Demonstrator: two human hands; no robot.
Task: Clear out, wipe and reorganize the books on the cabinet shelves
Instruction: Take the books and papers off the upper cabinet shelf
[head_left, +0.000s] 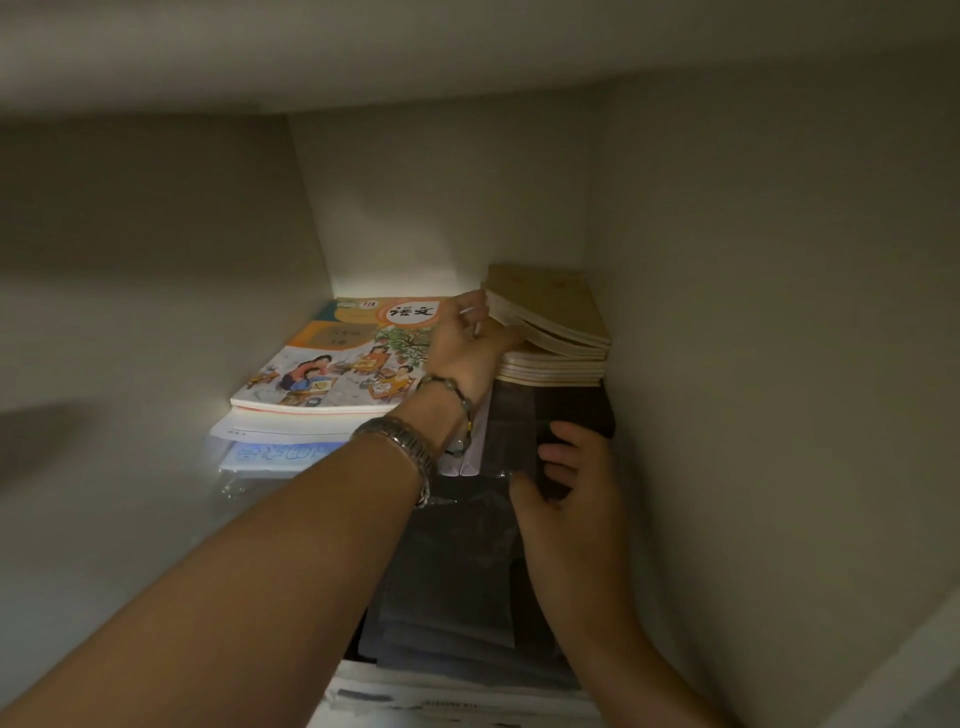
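Inside a cabinet shelf, a stack of thin tan notebooks (558, 322) lies at the back right. My left hand (470, 348), with a watch and a bead bracelet on the wrist, reaches in and its fingers grip the left edge of the upper notebooks, lifting them a little. A colourful illustrated textbook (337, 358) tops a pile at the back left. My right hand (571, 483) rests with spread fingers on a dark clear-plastic-covered bundle (514, 431) in front of the notebooks.
White papers and a blue-printed sheet in a plastic sleeve (275, 457) lie under the textbook. More papers (441, 696) stick out at the shelf's front edge. The cabinet walls (753, 312) close in on both sides, and the upper shelf sits close overhead.
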